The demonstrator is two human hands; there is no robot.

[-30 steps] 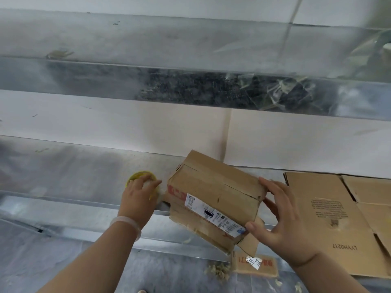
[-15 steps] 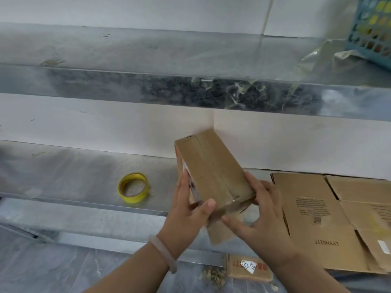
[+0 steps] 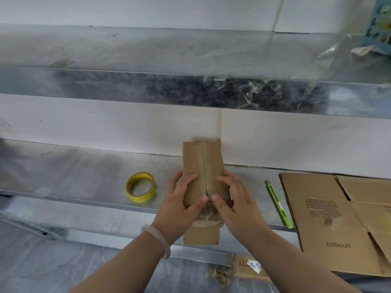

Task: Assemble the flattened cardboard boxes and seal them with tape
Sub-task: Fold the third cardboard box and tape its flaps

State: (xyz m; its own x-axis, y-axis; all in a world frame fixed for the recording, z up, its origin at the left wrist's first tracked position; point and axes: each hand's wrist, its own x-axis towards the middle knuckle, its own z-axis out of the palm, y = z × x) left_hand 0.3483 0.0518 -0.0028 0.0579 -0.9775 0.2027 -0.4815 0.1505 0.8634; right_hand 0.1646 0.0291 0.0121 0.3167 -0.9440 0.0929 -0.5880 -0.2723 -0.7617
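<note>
Both hands hold a small cardboard box (image 3: 202,170) above the front edge of the metal tabletop (image 3: 84,174), roughly at its centre. The box faces the camera with two flaps closed; the seam between them runs down the middle. The left hand (image 3: 179,206) grips the left side, its fingers (image 3: 190,178) wrapped narrowly over the left flap, thumb pressed beside the seam at the lower end. The right hand (image 3: 234,205) mirrors this on the right flap, its thumb near the left thumb but apart from it. A further flap hangs loose below the hands, with torn paper at its fold.

A roll of yellow tape (image 3: 140,187) lies flat on the tabletop, left of the box and apart from it. A green utility knife (image 3: 278,205) lies to the right. Beyond the knife, flattened cardboard boxes (image 3: 330,218) rest on the tabletop, printed side up. A pale bracelet (image 3: 157,237) encircles the left wrist. A labelled cardboard scrap (image 3: 249,266) lies on the floor below.
</note>
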